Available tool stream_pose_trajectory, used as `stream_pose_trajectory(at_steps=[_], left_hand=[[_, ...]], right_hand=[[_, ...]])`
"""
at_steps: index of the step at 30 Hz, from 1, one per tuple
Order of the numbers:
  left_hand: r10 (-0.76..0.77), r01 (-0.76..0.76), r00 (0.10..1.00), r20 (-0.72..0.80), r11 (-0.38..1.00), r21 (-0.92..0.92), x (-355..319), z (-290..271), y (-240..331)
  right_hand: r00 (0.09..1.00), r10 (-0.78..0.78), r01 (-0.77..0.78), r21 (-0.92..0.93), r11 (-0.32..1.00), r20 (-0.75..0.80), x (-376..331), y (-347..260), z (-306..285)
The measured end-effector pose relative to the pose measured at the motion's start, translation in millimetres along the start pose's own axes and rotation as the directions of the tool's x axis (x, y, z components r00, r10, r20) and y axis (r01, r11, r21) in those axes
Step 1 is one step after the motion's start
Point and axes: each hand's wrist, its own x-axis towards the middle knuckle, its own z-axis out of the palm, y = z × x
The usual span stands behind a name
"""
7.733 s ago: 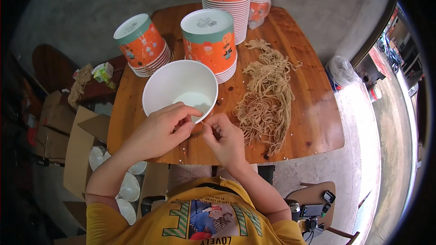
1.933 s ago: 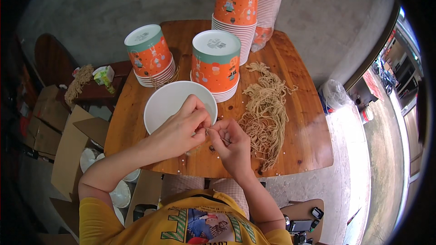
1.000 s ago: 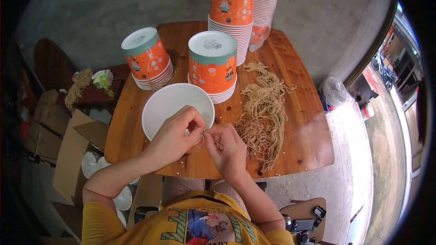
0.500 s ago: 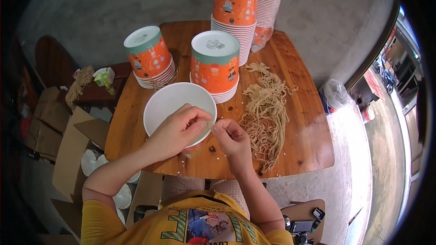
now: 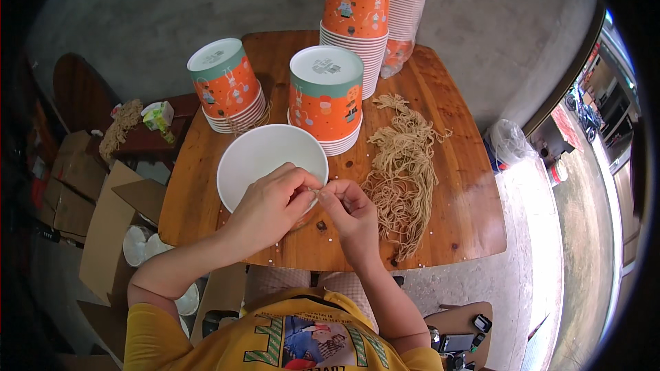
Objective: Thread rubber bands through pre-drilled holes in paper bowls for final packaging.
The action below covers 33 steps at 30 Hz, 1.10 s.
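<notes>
An open white-lined paper tub [image 5: 258, 154] stands upright at the near edge of the wooden table. Over its right rim, my left hand [image 5: 275, 199] is closed in a pinch. My right hand [image 5: 353, 209] pinches too, its fingertips meeting the left ones just outside the rim. A bit of thin beige string seems to show between the fingertips; most of it is hidden. Right of my right hand lies a tangled heap of beige string [image 5: 405, 178]. Behind the tub is a short stack of upside-down orange tubs [image 5: 325, 106].
More inverted orange tubs [image 5: 225, 86] stand at the left, with string beside them. A taller stack [image 5: 355, 20] and a plastic-wrapped stack [image 5: 405, 0] rise at the back. An open cardboard box [image 5: 106, 233] with white tubs sits on the floor at left.
My left hand has shifted slightly to the right and lower at the rim. The fingertips of both hands have come together; the tubs and string heap have stayed put.
</notes>
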Motion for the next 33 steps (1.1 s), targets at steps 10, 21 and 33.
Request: stream_pose_trajectory(at_steps=[10,21,33], left_hand=[[-0.061,0.060,0.998,-0.029,0.998,-0.018,-1,2,2],[-0.163,0.164,0.987,0.007,0.985,-0.058,-2,0,2],[0.060,-0.069,0.993,-0.101,0.994,-0.084,-2,7,-5]], right_hand=[[0.999,-0.050,0.049,-0.070,0.996,-0.015,-4,1,3],[0.998,-0.061,0.058,-0.125,0.990,-0.020,-4,2,3],[0.992,-0.118,0.106,-0.236,0.966,-0.039,-5,4,4]])
